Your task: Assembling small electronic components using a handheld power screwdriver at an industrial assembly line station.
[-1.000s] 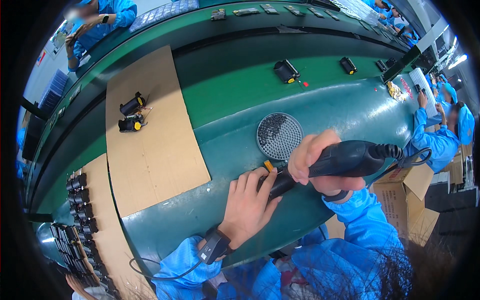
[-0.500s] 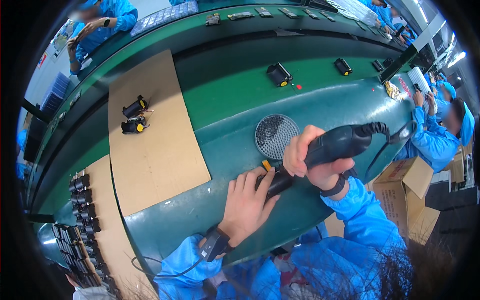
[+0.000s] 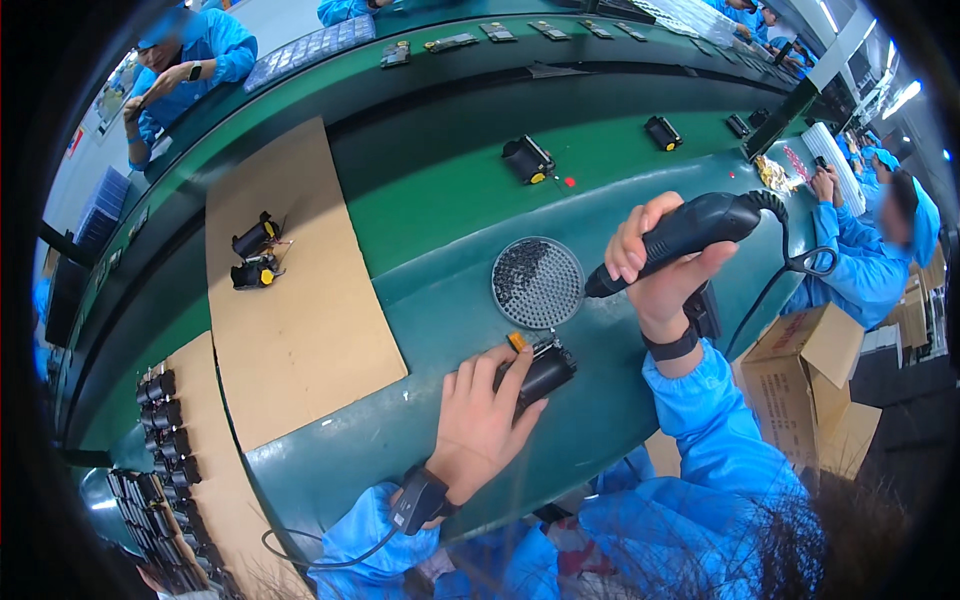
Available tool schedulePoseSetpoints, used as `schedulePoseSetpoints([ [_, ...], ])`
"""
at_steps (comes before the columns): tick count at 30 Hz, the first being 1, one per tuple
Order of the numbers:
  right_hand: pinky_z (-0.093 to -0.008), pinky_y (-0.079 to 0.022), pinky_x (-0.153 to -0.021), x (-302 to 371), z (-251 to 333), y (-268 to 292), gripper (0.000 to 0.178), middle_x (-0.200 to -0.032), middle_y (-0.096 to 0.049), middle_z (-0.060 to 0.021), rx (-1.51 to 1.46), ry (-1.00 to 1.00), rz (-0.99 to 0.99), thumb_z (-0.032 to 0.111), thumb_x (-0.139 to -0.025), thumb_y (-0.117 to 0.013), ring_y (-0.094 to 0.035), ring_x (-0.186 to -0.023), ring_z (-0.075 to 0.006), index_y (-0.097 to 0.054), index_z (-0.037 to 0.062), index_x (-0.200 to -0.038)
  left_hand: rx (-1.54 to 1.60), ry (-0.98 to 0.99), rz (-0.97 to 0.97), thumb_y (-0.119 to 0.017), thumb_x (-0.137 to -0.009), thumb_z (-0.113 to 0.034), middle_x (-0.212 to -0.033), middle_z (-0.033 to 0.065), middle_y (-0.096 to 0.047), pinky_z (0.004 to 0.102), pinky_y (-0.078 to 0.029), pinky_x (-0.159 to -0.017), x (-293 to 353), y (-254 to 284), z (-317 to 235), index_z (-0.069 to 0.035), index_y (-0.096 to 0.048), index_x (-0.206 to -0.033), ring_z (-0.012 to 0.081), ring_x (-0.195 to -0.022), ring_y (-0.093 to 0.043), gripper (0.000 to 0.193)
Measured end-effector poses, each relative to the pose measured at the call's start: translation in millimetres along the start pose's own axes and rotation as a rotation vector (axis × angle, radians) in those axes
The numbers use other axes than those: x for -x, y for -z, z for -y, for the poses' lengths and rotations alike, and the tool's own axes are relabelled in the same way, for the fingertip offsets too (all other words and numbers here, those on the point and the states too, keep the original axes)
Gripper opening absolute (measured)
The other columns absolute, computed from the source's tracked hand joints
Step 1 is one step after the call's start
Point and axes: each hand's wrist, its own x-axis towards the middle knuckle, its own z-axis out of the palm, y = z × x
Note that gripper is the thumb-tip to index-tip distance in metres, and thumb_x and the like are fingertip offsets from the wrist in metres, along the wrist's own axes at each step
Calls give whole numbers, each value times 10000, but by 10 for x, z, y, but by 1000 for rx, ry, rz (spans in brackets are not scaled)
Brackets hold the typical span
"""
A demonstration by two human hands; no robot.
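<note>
My right hand (image 3: 660, 262) grips a black electric screwdriver (image 3: 702, 226) with a coiled cord, held slanted. Its tip points down to the left, at the right rim of a round dimpled tray (image 3: 540, 324); I cannot tell whether it touches. Small black screws cover part of the tray, mostly its left side. Just below, my left hand (image 3: 480, 418) has fingers and thumb around the left end of a black rounded device (image 3: 548, 374), keeping it on the green bench. An orange tab (image 3: 517, 341) sticks up at the device's far edge. My fingers hide its left part.
Cardboard sheets (image 3: 300, 370) lie at left, two black devices (image 3: 257, 255) on one. Several more stand in a row (image 3: 160, 415) at far left. Other devices (image 3: 528, 160) sit on the green conveyor (image 3: 430, 210). An open carton (image 3: 790, 390) and co-workers are at right.
My right hand has lifted the screwdriver off the device and moved it up and right, to the tray's rim. My left hand stays on the device. The view has shifted slightly.
</note>
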Motion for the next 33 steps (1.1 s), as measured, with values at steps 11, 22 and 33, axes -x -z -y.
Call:
schedulePoseSetpoints([
  [11,-276,-464,-513,-7,-84,-25,899,-642,-502,-35,89,-36,-3,933,-730,-440,-503,-512,-113,-457,59,-941,-10,4,4,-785,-799,-203,-1233,121,-526,426,-413,-873,5,3,0,-43,-544,-1341,324,-1080,-524,615],
  [22,-292,-441,-502,-12,-76,-26,888,-633,-495,-33,79,-54,7,926,-732,-440,-496,-507,-128,-473,64,-940,-30,15,4,-782,-807,-243,-1253,126,-520,425,-408,-882,25,-16,-4,-22,-516,-1379,324,-1097,-512,668],
  [33,-283,-434,-450,206,111,-659,934,-596,-491,-30,-237,-99,111,970,-697,-398,-483,-459,-130,-471,64,-914,-11,75,-27,-807,-774,-334,-1264,130,-511,427,-404,-920,31,54,94,3,-551,-1340,323,-1147,-484,708],
])
